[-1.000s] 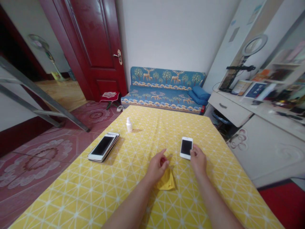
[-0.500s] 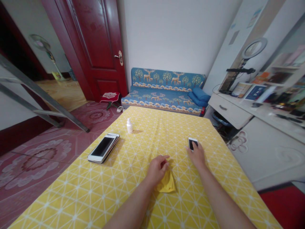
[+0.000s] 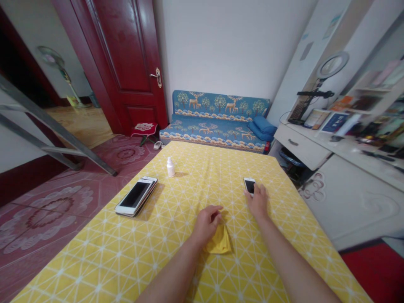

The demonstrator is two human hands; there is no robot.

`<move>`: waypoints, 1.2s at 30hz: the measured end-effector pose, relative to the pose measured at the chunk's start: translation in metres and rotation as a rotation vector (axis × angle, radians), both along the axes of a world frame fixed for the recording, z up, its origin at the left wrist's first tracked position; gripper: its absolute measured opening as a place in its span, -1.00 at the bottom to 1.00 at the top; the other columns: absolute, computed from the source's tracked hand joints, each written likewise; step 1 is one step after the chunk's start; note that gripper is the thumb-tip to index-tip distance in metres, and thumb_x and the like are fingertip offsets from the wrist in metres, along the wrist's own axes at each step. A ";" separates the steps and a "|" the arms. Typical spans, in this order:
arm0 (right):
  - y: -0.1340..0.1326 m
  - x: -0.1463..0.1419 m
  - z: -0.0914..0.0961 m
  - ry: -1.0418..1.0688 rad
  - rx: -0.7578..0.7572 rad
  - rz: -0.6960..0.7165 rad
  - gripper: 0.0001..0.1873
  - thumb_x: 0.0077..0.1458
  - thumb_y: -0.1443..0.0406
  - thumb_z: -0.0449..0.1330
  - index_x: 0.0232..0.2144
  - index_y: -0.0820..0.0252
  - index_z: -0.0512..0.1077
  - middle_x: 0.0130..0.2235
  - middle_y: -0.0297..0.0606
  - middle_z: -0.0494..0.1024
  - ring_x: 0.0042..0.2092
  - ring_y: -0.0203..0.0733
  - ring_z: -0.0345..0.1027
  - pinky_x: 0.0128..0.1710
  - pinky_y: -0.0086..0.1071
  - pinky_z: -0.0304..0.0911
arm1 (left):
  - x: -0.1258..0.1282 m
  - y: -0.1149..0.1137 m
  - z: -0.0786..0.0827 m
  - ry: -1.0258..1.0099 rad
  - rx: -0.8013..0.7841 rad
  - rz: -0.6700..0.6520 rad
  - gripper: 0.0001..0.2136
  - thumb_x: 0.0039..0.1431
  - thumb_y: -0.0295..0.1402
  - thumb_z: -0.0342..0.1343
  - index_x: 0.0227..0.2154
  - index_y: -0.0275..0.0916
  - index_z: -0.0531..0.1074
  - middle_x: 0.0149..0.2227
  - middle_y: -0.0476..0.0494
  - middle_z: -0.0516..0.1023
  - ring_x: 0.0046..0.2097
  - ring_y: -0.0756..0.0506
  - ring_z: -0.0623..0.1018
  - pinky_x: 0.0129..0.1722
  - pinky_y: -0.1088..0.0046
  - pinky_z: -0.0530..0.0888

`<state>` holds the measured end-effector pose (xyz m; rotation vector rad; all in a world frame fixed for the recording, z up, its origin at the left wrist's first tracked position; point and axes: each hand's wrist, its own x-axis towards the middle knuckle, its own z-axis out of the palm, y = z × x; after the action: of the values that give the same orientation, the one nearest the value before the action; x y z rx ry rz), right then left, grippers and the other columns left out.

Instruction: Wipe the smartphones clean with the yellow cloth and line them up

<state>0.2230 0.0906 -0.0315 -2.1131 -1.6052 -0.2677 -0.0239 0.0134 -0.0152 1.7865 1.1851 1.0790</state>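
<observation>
My left hand (image 3: 205, 225) rests near the middle of the table with its fingers curled over a folded yellow cloth (image 3: 222, 242); the index finger points to the right. Part of the cloth is hidden under the palm. To the right, my right hand (image 3: 258, 202) grips a small white smartphone (image 3: 250, 185) with a dark screen, thumb at its left edge and fingers along its right. The phone's lower end is covered by the hand. On the left lies a stack of larger phones (image 3: 136, 197), a white one on top.
A small white bottle (image 3: 170, 167) stands upright beyond the stack. All of it is on a table with a yellow patterned cloth (image 3: 120, 261). A blue sofa (image 3: 214, 126) sits behind, a white dresser (image 3: 344, 189) at the right, a metal ladder (image 3: 63, 126) at the left.
My right hand's fingers have moved from over the phone's screen to its right edge, closing around its sides. The left hand and cloth have barely moved. The view has shifted slightly.
</observation>
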 end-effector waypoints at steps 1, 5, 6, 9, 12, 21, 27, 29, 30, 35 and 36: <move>-0.004 -0.002 -0.001 0.005 -0.001 -0.023 -0.38 0.17 0.13 0.01 0.14 0.50 0.25 0.20 0.29 0.17 0.23 0.26 -0.01 0.15 0.06 -0.03 | 0.000 0.000 0.000 -0.001 0.001 -0.001 -0.71 0.14 -0.40 0.04 -0.08 -0.21 0.50 -0.22 -0.15 0.58 -0.22 -0.08 0.52 -0.17 0.39 0.42; -0.015 -0.009 -0.005 0.010 -0.027 -0.030 -0.49 0.19 0.26 -0.04 0.13 0.40 0.29 0.17 0.20 0.23 0.22 0.19 0.06 0.15 -0.02 -0.02 | 0.000 0.000 -0.001 0.001 0.008 -0.007 -0.72 0.14 -0.39 0.05 -0.10 -0.21 0.51 -0.19 -0.15 0.58 -0.19 -0.09 0.52 -0.15 0.39 0.42; -0.015 -0.010 -0.005 0.012 -0.031 -0.026 -0.50 0.19 0.29 -0.06 0.14 0.37 0.30 0.17 0.17 0.24 0.22 0.16 0.06 0.15 -0.06 -0.03 | 0.000 -0.001 0.000 0.004 0.011 -0.006 -0.72 0.14 -0.39 0.05 -0.10 -0.21 0.52 -0.19 -0.15 0.58 -0.19 -0.09 0.52 -0.15 0.39 0.42; -0.008 -0.011 -0.005 0.031 -0.032 -0.025 -0.50 0.19 0.33 -0.10 0.14 0.34 0.31 0.18 0.14 0.25 0.23 0.12 0.06 0.15 -0.11 -0.03 | -0.001 -0.002 0.003 0.008 0.014 -0.005 -0.72 0.13 -0.40 0.05 -0.11 -0.21 0.52 -0.20 -0.15 0.59 -0.20 -0.09 0.53 -0.16 0.39 0.42; 0.003 -0.008 -0.002 0.059 -0.023 -0.012 -0.50 0.18 0.33 -0.11 0.13 0.34 0.32 0.17 0.14 0.26 0.22 0.13 0.06 0.15 -0.08 -0.02 | -0.001 -0.004 0.005 -0.005 0.006 -0.011 -0.72 0.14 -0.40 0.03 -0.12 -0.21 0.53 -0.20 -0.16 0.59 -0.19 -0.08 0.53 -0.16 0.40 0.43; -0.007 -0.030 0.024 0.133 0.050 0.080 -0.50 0.12 0.32 -0.05 0.08 0.44 0.31 0.18 0.20 0.24 0.24 0.17 0.01 0.16 0.02 -0.05 | 0.000 0.001 0.001 -0.116 -0.050 0.021 -0.70 0.16 -0.33 0.03 -0.08 -0.25 0.50 -0.25 -0.18 0.57 -0.26 -0.07 0.51 -0.22 0.39 0.44; -0.083 -0.113 0.052 0.140 -0.063 0.398 -0.71 0.16 0.21 0.03 -0.52 0.11 0.45 -0.38 -0.27 0.51 -0.30 -0.19 0.38 -0.26 -0.37 0.21 | -0.004 0.003 0.011 -0.404 -0.147 0.151 -0.64 0.14 -0.26 0.05 -0.05 -0.31 0.47 -0.41 -0.09 0.52 -0.41 -0.01 0.45 -0.37 0.47 0.42; -0.110 -0.137 0.060 0.169 -0.233 0.506 -0.78 0.07 0.23 0.14 -0.58 0.11 0.40 -0.46 -0.32 0.48 -0.41 -0.22 0.34 -0.38 -0.38 0.14 | -0.009 0.005 0.016 -0.448 -0.160 0.237 -0.64 0.13 -0.24 0.05 -0.07 -0.31 0.48 -0.37 -0.11 0.53 -0.39 -0.01 0.47 -0.36 0.47 0.42; -0.121 -0.145 0.063 0.186 -0.281 0.548 -0.87 -0.02 0.22 0.23 -0.54 0.10 0.41 -0.45 -0.34 0.48 -0.41 -0.21 0.34 -0.39 -0.38 0.11 | -0.014 0.006 0.018 -0.455 -0.159 0.282 -0.65 0.13 -0.24 0.05 -0.09 -0.31 0.48 -0.35 -0.13 0.54 -0.37 -0.03 0.48 -0.35 0.46 0.43; -0.143 -0.152 0.070 0.306 -0.318 0.660 -0.73 -0.18 0.28 0.36 -0.34 0.08 0.43 -0.25 -0.33 0.48 -0.20 -0.14 0.35 -0.22 -0.35 0.14 | -0.059 0.014 0.038 -0.140 0.145 0.482 -0.71 0.20 -0.30 -0.07 -0.16 -0.24 0.51 -0.22 -0.20 0.54 -0.16 -0.12 0.50 -0.12 0.32 0.42; -0.143 -0.150 0.070 0.335 -0.319 0.661 -0.76 -0.14 0.31 0.33 -0.35 0.08 0.43 -0.25 -0.34 0.47 -0.18 -0.16 0.35 -0.20 -0.36 0.15 | -0.072 0.014 0.044 0.013 0.236 0.546 -0.71 0.21 -0.32 -0.08 -0.15 -0.21 0.51 -0.17 -0.21 0.53 -0.07 -0.15 0.47 0.00 0.26 0.36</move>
<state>0.0729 -0.0526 0.0382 -1.5812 -2.1052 0.5579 -0.0954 0.0277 0.0284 1.6788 1.6669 1.5721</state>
